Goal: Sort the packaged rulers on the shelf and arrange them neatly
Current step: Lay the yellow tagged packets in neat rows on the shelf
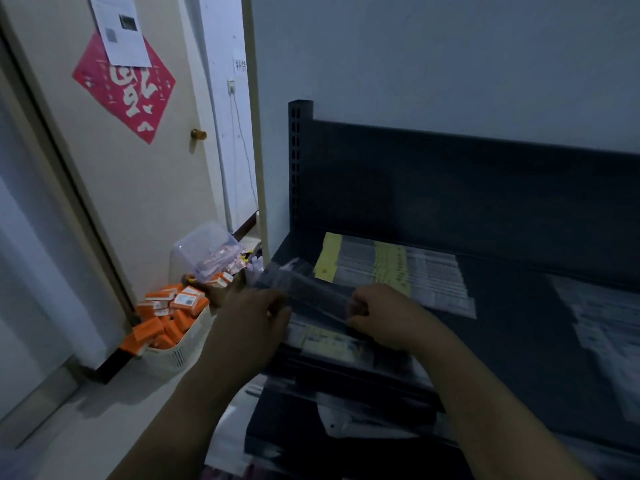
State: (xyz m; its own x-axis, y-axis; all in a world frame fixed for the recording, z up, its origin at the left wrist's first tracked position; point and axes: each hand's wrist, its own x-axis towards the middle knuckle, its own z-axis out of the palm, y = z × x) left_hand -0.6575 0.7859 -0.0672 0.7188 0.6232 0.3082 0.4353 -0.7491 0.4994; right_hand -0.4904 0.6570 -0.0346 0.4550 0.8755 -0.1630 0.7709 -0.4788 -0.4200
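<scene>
Head view, looking down at a dark metal shelf [512, 306] set against a pale wall. Its perforated upright post [300, 150] marks the left edge, close beside a cream door frame. A dark back panel closes off the rear, and the front lip runs just under the hands.

The left hand [252, 313] and right hand [381, 313] hold one packaged ruler [311, 292] between them, a clear, blurred sleeve lifted above the shelf's front left corner. Left fingers curl round its left end; right fingers pinch its right end.

Behind the hands, a row of packets with yellow header cards [398, 271] lies flat on the shelf, fanned and overlapping. A second, paler group of packets [602, 323] lies at the far right, well apart from the row, with a bare dark strip of shelf between them. More packets [329, 341] lie directly beneath the hands at the front edge, and a lower level [346, 420] holds further loose sleeves.

On the floor left of the shelf, a white slotted basket [173, 355] is heaped with small orange boxes [166, 320]. Behind it, a clear plastic tub [204, 247] sits tilted, holding pinkish items too blurred to identify. A door [145, 188] with a red paper decoration [124, 88] stands beyond.
</scene>
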